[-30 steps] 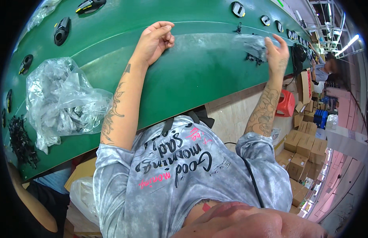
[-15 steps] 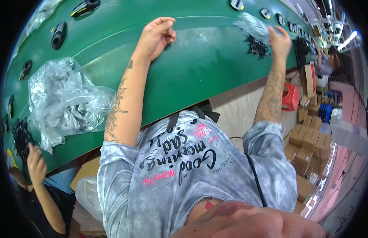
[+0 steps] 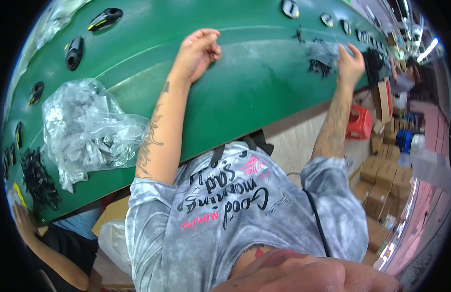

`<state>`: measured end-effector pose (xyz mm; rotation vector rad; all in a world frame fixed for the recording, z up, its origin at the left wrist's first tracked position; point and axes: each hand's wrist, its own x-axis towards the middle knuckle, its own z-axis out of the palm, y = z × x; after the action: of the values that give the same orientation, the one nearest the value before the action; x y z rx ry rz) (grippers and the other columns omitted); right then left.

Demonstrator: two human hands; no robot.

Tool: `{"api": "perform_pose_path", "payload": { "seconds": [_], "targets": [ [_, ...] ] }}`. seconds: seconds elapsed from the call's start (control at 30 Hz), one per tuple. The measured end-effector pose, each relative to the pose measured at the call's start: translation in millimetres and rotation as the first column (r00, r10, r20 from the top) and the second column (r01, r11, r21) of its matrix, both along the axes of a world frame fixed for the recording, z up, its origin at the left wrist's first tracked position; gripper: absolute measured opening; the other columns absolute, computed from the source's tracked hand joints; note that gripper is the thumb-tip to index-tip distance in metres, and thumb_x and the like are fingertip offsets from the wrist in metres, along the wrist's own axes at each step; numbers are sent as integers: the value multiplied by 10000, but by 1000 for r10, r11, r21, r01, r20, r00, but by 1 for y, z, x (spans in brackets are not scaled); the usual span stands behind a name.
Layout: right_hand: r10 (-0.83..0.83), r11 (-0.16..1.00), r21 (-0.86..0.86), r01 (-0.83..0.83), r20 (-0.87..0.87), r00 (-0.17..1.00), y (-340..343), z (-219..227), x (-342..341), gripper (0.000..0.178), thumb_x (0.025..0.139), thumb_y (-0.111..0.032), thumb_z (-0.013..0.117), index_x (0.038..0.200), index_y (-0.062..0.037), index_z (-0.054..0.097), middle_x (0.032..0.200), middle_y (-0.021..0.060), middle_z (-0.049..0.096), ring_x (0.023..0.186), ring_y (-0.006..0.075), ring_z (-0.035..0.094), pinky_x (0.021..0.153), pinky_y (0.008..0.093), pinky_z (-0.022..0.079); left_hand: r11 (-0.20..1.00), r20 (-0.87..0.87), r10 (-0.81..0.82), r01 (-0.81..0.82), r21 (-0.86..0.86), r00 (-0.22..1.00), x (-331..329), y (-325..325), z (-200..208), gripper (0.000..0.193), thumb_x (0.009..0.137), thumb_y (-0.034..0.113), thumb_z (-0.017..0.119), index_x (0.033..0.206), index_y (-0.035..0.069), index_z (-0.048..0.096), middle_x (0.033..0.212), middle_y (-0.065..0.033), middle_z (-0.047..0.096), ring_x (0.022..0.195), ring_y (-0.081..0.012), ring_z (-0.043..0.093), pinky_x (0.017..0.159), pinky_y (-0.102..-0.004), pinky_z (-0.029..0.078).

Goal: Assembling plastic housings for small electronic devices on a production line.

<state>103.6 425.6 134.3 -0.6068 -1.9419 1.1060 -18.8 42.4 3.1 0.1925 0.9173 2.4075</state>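
Note:
My right hand [image 3: 351, 67], at the far right of the green table, pinches the edge of a clear plastic bag [image 3: 322, 50]. Small black parts [image 3: 320, 69] lie beside and under the bag, and a few more [image 3: 299, 35] are scattered just beyond it. Over the middle of the table my left hand [image 3: 200, 54] is held with its fingers curled in and the thumb against them. Whether anything small is inside those fingers is hidden.
A large clear bag [image 3: 84, 129] of parts lies by my left forearm. Black parts are heaped [image 3: 38, 180] farther left, near a co-worker's hand [image 3: 23, 224]. Black devices with yellow marks [image 3: 106, 19] line the green table [image 3: 245, 92]. A red stool [image 3: 359, 122] stands at right.
The bag in my right hand has come down onto the parts, and some now lie scattered beyond it. The co-worker's hand has moved left from the heap. My left hand keeps its curl.

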Motion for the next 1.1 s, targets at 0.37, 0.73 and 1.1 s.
{"api": "perform_pose_path", "payload": {
  "seconds": [0.37,0.73,1.1],
  "targets": [
    [153,988,-27,-154,-29,988,-39,9,-17,382,858,-90,825,1175,9,636,696,20,657,540,47,516,465,214,342,999,-16,-52,52,-2,999,-2,-1,-6,194,999,126,640,1155,13,619,776,-63,599,746,-184,594,691,-335,488],
    [787,593,-61,-803,257,561,-229,-47,-46,297,899,-16,694,1186,-3,615,824,35,664,710,100,600,642,250,440,878,-34,-315,305,368,948,16,25,-2,461,1062,440,552,1285,37,572,1185,-176,653,1088,-283,673,855,-452,612],
    [900,-311,333,-890,404,-164,-459,13,8,170,847,-40,692,1013,-10,675,1018,175,713,973,341,690,833,439,543,995,16,30,-31,100,999,13,0,3,340,756,-152,586,1068,-20,579,879,-175,629,894,-350,726,716,-457,649]
  ]
}}
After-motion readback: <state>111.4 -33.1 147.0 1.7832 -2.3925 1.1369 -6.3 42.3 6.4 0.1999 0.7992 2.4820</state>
